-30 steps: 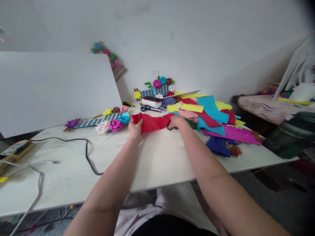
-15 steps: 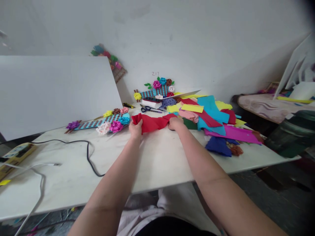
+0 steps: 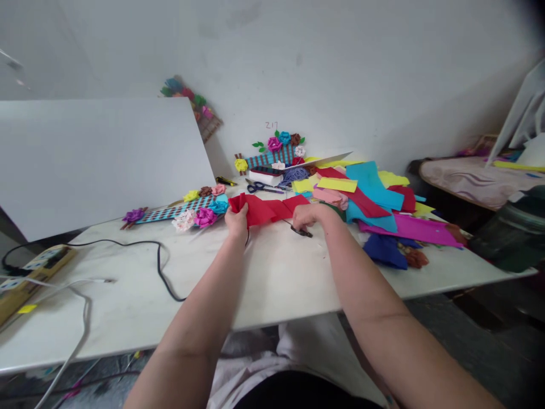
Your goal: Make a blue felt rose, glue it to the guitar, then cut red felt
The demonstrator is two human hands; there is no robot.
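Observation:
A red sheet of paper or cloth (image 3: 260, 210) lies across the middle of the table, its left end bunched up. My left hand (image 3: 237, 219) pinches that bunched end between thumb and fingers. At the sheet's right part my right hand (image 3: 305, 216) is closed around scissors (image 3: 303, 231), whose dark handle shows below the fingers and whose blade reaches left to the red sheet. A second pair of scissors (image 3: 255, 187) lies behind the sheet. Left of my left hand is a woven blue and brown piece (image 3: 174, 211) with paper flowers.
Coloured sheets (image 3: 370, 187) are piled on the right of the white table (image 3: 281, 284). A black cable (image 3: 159, 261) and a power strip (image 3: 34, 278) lie on the left. At the right edge stands a dark green container (image 3: 511, 227).
My right hand has turned, and the scissors in it now show more clearly at the red sheet. A split or fold now shows in the sheet's right part. The view has shifted slightly.

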